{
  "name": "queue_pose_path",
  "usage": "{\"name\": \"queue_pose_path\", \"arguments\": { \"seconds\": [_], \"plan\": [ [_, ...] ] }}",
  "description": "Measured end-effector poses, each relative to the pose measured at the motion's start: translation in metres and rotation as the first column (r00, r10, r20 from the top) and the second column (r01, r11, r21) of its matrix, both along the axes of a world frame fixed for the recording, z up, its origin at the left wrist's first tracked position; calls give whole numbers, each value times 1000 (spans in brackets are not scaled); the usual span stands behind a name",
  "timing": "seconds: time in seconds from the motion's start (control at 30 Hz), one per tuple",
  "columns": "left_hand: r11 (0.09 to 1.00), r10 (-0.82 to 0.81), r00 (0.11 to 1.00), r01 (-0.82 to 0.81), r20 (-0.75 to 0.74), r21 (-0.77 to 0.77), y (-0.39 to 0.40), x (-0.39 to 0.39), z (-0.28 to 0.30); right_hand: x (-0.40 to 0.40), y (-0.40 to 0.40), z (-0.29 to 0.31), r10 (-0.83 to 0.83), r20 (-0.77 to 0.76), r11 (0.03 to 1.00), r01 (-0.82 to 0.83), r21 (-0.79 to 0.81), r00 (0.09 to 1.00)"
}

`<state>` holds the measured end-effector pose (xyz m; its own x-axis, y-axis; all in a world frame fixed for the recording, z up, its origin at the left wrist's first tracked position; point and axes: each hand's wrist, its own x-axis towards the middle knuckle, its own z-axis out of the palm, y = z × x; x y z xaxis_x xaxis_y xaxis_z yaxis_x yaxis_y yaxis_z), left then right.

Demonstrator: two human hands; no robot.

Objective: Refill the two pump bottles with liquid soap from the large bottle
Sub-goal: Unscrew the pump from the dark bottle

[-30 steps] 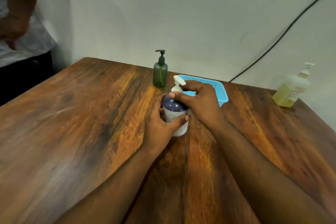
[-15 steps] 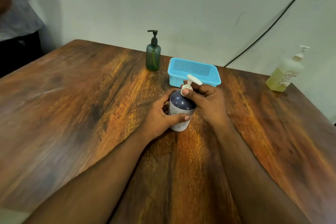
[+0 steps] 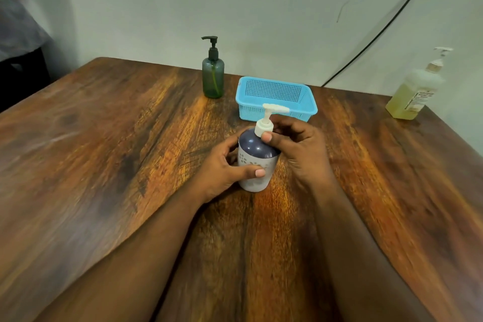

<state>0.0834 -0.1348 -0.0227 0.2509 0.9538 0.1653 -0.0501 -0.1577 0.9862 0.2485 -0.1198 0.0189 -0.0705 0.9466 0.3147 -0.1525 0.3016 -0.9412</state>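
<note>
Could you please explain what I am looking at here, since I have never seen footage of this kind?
There is no machine here: a person wears a camera on the head, looking forward and down at their own two bare hands. On the wooden table the left hand grips the body of a small white pump bottle, and the right hand pinches the collar of its pump, probably to unscrew it. Farther back stand a green pump bottle and a blue basket. The large bottle of yellowish soap stands at the far right. A black cable runs along the wall.
</note>
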Motion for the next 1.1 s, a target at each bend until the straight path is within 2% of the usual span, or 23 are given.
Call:
{"name": "queue_pose_path", "arguments": {
  "seconds": [0.2, 0.3, 0.43, 0.53, 0.7, 0.87, 1.0, 1.1],
  "plan": [
    [999, -45, 999, 46, 8, -22, 8, -5, 1, 4, -2, -3, 77, -20, 997, -77, 9, 997],
    [998, -64, 998, 65, 9, -17, 9, -6, 1, -1, -5, 0, 33, 48, 999, -35, 36, 998],
    [997, -70, 998, 70, 7, -19, 9, -6, 0, 2, -6, -3, -12, 57, 994, 5, 109, 998],
    [996, -80, 997, 79, -1, -28, 11, -7, 0, 2, -7, -3, -5, 57, 996, 0, 90, 998],
    [989, -136, 990, 138, 38, -58, 20, 0, 1, -7, -2, -4, -139, 60, 988, 134, 81, 988],
    [973, -197, 968, 213, 155, -89, 30, 12, -5, 6, -1, -10, -137, -44, 988, 140, 70, 990],
    [969, -218, 961, 234, 168, -80, 31, 14, -6, 3, -4, -7, -206, 71, 976, 200, 87, 976],
    [969, -213, 962, 230, 174, -86, 32, 12, -9, -6, -6, -9, -287, 29, 956, 284, 68, 958]
  ]
}}
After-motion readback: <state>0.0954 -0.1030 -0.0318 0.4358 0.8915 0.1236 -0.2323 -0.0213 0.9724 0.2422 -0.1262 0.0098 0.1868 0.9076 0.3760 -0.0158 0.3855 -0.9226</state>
